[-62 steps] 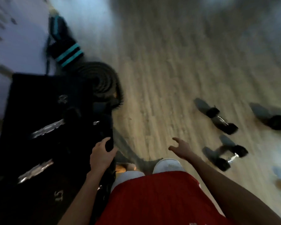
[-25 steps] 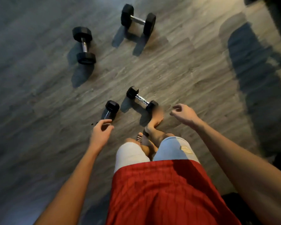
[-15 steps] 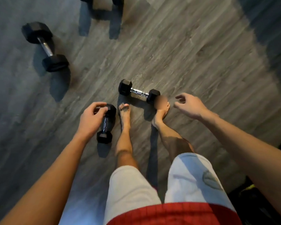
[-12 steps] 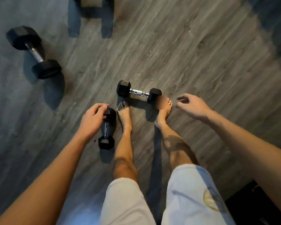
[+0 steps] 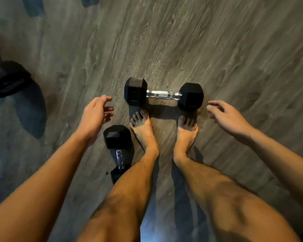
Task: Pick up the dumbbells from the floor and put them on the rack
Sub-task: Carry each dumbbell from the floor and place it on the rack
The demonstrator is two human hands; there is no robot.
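The left hand (image 5: pixel 94 117) has come off the side dumbbell (image 5: pixel 118 137). It and the right hand (image 5: pixel 226 117) are wide open and empty. The front dumbbell (image 5: pixel 164 94) lies on the floor (image 5: pixel 234 49) between them, so it is likely next.

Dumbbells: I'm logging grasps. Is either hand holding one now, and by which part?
Nothing is held. The left hand and right hand are open; the crosswise dumbbell and the lengthwise dumbbell lie ungripped.

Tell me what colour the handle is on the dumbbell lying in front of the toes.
Shiny silver metal; the dumbbell has black ends. The head view shows it.
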